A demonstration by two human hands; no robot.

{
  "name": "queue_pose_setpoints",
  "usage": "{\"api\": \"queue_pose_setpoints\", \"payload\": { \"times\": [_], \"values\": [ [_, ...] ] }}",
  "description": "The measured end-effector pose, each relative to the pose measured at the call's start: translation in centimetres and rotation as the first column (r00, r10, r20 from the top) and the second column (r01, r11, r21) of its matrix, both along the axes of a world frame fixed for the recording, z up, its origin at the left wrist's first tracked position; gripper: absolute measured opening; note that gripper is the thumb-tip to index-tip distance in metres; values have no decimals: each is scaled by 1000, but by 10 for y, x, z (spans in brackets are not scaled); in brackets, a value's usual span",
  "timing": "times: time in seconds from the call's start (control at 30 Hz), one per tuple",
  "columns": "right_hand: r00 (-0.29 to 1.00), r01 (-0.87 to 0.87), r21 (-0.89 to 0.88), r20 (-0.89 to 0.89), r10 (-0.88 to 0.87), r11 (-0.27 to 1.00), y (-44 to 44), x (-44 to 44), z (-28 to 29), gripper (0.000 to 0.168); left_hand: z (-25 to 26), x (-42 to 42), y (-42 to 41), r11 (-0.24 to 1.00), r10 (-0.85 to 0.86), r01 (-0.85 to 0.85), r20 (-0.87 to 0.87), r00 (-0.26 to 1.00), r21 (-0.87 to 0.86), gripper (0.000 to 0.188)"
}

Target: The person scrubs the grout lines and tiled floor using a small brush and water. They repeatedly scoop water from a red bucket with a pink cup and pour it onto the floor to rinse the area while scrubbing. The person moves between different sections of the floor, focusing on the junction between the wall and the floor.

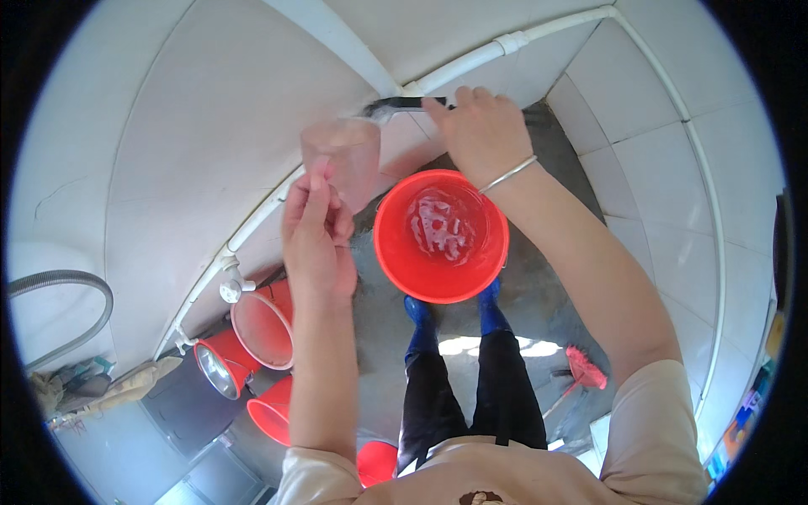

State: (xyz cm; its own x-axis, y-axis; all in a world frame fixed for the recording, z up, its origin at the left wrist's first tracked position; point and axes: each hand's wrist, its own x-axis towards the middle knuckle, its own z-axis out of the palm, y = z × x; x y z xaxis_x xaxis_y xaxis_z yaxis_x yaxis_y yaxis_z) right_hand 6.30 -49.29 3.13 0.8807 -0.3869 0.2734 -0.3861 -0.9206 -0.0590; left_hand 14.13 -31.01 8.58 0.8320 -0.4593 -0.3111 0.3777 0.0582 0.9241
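My left hand (322, 233) grips the handle of a translucent pink plastic mug (344, 154), which is slightly blurred. The mug is held up beside the tiled wall. My right hand (486, 129), with a bangle (508, 173) at its wrist, holds a tool with a black handle (413, 103). Its far end, blurred and pale like brush bristles, lies just above the mug's rim, near the white pipes. Below and between both hands a red plastic bucket (442, 287) stands on the floor, with clear liquid in its bottom.
White pipe (473, 60) runs along the walls, with a white tap (237, 287) at left. Several red buckets (262, 328) stand beneath it. A red broom (586, 368) lies on the grey floor (385, 372) at right. Blue boots (423, 322) are close to the bucket.
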Motion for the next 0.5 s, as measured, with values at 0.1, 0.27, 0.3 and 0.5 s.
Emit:
{"api": "queue_pose_setpoints", "payload": {
  "times": [0.1, 0.27, 0.3, 0.5],
  "values": [
    [999, 17, 31, 34, -18, 999, 0, -16, -12, 22, -28, -9, 40, 976, 85, -118, -180, 980, -183, 15],
    [985, 57, 181, -168, -26, 982, 24, -80, -41, 30, -31, -22, 141, 983, 166, -179, -232, 958, -36, 16],
    [977, 66, 193, -214, -23, 979, 32, -94, -51, 30, -29, -23, 160, 981, 193, -185, -215, 957, 57, 17],
    [946, 87, 304, -323, 17, 949, 77, -131, -86, 28, 0, 6, 166, 818, 162, -218, 149, 975, 533, 21]
  ]
}}
